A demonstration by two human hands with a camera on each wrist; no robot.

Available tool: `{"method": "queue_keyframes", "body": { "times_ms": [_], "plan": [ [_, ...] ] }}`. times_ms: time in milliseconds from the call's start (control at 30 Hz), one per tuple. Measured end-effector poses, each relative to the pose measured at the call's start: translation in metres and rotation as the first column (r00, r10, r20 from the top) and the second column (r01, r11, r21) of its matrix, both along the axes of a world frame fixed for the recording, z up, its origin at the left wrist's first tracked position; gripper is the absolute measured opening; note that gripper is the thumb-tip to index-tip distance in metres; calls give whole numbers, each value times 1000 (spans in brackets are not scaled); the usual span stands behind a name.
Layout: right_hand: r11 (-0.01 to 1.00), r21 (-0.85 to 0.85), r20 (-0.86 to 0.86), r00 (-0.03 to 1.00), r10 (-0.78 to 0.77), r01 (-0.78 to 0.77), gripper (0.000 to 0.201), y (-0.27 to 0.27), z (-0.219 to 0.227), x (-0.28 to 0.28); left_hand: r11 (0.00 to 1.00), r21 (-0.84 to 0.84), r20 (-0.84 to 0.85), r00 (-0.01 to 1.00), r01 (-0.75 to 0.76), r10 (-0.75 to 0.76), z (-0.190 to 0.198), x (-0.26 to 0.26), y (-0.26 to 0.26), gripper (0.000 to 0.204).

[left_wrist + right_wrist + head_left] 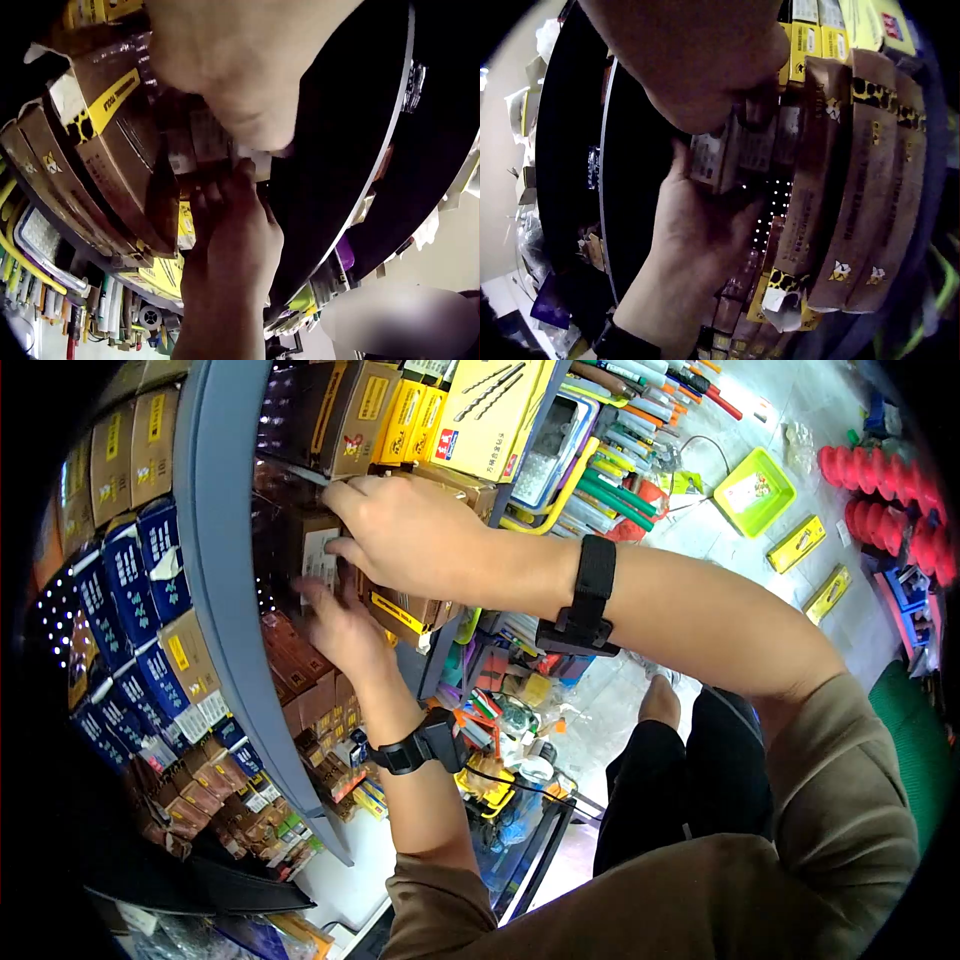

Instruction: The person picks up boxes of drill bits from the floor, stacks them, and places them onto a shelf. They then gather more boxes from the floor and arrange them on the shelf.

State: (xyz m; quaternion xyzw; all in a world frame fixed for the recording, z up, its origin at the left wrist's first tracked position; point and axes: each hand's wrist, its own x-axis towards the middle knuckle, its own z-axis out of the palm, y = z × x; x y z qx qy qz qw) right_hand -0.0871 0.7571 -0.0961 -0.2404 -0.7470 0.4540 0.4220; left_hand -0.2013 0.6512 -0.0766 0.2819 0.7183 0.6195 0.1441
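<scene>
Both hands reach into a shelf bay, around a small brown cardboard box (pixel 709 159) with a pale printed label (pixel 320 556). From below, my left hand (pixel 348 635) has its thumb and blurred fingers about the box's lower end. The same hand (pixel 705 217) shows its thumb along the box's side in the right wrist view. My right hand (pixel 410 530) comes across from above with bent fingers and grips near the upper end. In the left wrist view the right hand (pixel 232 240) has curled fingers close to a white surface; parts of the box are hidden behind both hands.
Long brown boxes (pixel 855 217) line one side of the bay. Yellow boxes (pixel 408 422) and a drill-bit box (pixel 490 410) stand beyond. The grey shelf upright (pixel 235 560) curves close to the hands. A green tray (pixel 755 490) lies on the floor.
</scene>
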Motion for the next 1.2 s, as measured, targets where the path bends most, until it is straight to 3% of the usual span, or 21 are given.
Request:
{"method": "queue_keyframes", "body": {
  "times_ms": [67,167,233,267,300,333,367,433,500,567,633,700,767,833,867,967,1033,1067,1167,1200],
  "plan": [
    [1000,2,14,1000,-17,17,35,1,-1,-1,999,-48,55,998,-17,20,6,1,11,55],
    [986,53,-182,973,-144,156,25,0,-11,7,992,-121,183,981,-42,64,3,9,34,51],
    [992,63,-174,980,-94,107,36,11,-8,26,997,-48,93,993,-65,70,-1,8,43,48],
    [968,87,-184,959,-217,236,44,17,-5,32,982,-144,-28,993,-122,119,-3,-1,47,45],
    [926,110,-197,921,-336,361,53,24,-1,36,982,-145,-28,992,-123,120,-7,-6,52,45],
    [917,132,-161,921,-355,377,74,35,3,39,985,-87,-66,988,-148,143,-11,-9,57,45],
    [918,133,-160,922,-353,374,74,41,4,38,985,-29,-103,980,-173,169,-14,-11,59,44],
    [961,114,-83,966,-244,252,89,52,6,31,964,-92,-39,968,-251,248,-17,-4,61,44],
    [951,156,-54,963,-262,268,98,55,2,22,987,-87,60,989,-132,138,-38,-21,45,48],
    [943,201,-88,964,-251,264,96,68,-2,14,982,-125,8,990,-141,143,-41,-27,44,52],
    [947,201,-85,967,-239,252,94,76,-6,1,965,-230,-261,963,-126,64,-25,-2,54,58],
    [928,252,-70,962,-264,273,93,84,-11,-13,965,-239,-343,939,-111,23,-26,-3,56,66],
    [930,268,-32,967,-253,252,93,86,-11,-16,777,-487,-532,841,-399,98,-20,6,59,69],
    [946,237,-25,975,-223,222,70,87,-5,-11,766,-469,-595,798,-440,93,-32,-6,52,66],
    [942,247,-22,973,-230,228,70,86,-1,-2,768,-473,-574,812,-431,102,-32,-7,53,63],
    [996,76,93,994,-52,45,88,76,15,57,757,-490,-599,798,-433,69,-27,-11,54,58],
    [998,-36,189,981,51,-45,90,54,26,115,693,-644,-390,918,-325,68,-4,6,61,57],
    [991,-109,216,972,96,-73,89,42,28,146,791,-535,-471,882,-298,15,-11,-1,57,60],
    [969,-231,438,879,187,-91,80,2,21,249,828,-550,-323,943,-115,-83,-31,-27,36,68],
    [973,-226,450,880,152,-52,77,-13,22,289,859,-511,-278,952,-30,-131,6,13,32,80]
  ]
}}
